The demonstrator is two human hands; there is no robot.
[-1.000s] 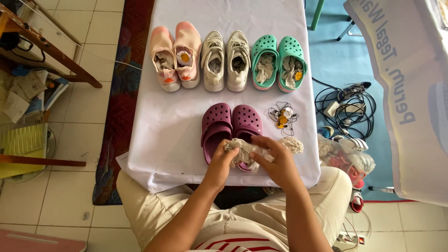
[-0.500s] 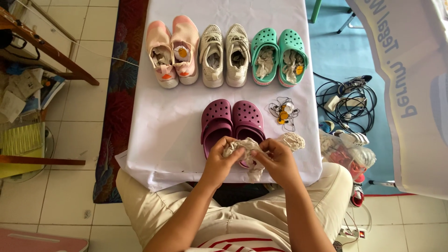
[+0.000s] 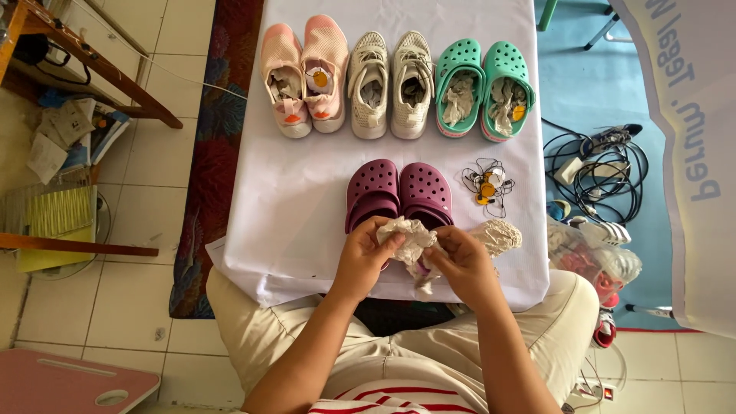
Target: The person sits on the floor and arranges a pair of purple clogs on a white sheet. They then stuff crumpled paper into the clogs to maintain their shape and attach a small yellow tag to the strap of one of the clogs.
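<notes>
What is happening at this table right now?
A seated person holds a wad of crumpled paper in both the left hand and the right hand, just over a pair of purple clogs. Pink sneakers, white sneakers and green clogs, all with paper inside, line the far edge.

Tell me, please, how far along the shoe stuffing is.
Done: the pink sneakers, white sneakers and green clogs in the back row all have crumpled paper inside. In hand: the left hand and right hand grip a paper wad over the purple clogs. Left: those clogs show no paper inside; another paper wad lies beside them.
</notes>
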